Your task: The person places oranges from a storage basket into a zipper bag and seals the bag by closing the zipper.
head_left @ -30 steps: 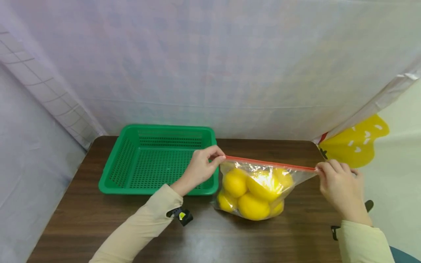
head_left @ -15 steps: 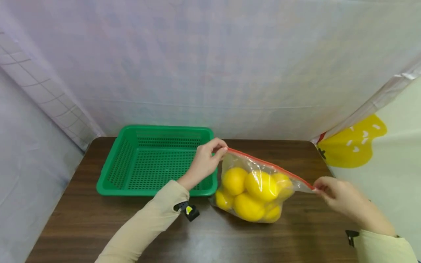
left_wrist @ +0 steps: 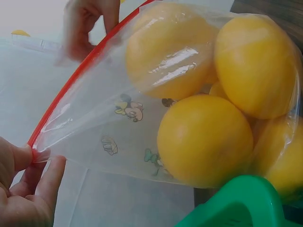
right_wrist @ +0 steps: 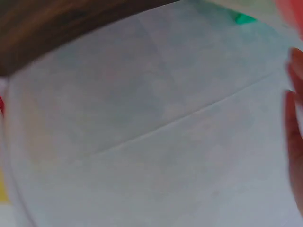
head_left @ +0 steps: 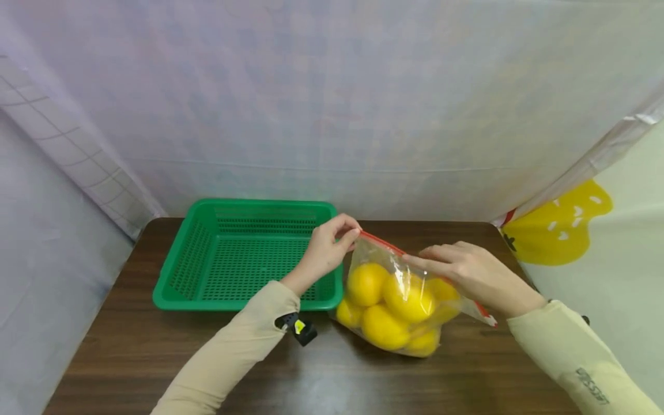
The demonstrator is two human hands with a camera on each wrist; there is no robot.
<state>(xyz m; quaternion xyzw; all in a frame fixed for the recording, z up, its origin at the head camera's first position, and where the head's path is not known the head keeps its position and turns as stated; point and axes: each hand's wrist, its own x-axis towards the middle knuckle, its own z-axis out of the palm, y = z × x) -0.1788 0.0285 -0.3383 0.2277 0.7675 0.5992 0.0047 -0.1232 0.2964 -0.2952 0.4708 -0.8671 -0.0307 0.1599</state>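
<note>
A clear zip-lock bag (head_left: 374,252) with a red zip (left_wrist: 78,73) leans on the table, filled with several smooth yellow fruits (head_left: 385,327). My left hand (head_left: 328,246) pinches the left end of the zip between thumb and fingers. Partway along the zip, my right hand (head_left: 474,275) grips it, with the index finger lying along the strip; its thumb is hidden in the head view. Beyond that hand, the zip's right end hangs loose. In the left wrist view, cartoon prints show on the bag. The right wrist view catches only blurred fingers (right_wrist: 296,123).
A green plastic basket (head_left: 223,305) stands left of the bag, its right rim close to the fruit. The dark wooden table (head_left: 342,383) meets a pale curtain (head_left: 321,132) at the back. A yellow shape (head_left: 562,227) marks the right-hand cloth.
My right hand has left the zip's right end and now grips nearer its middle, further left. The zip's right end has dropped. My left hand has kept its pinch, rising slightly.
</note>
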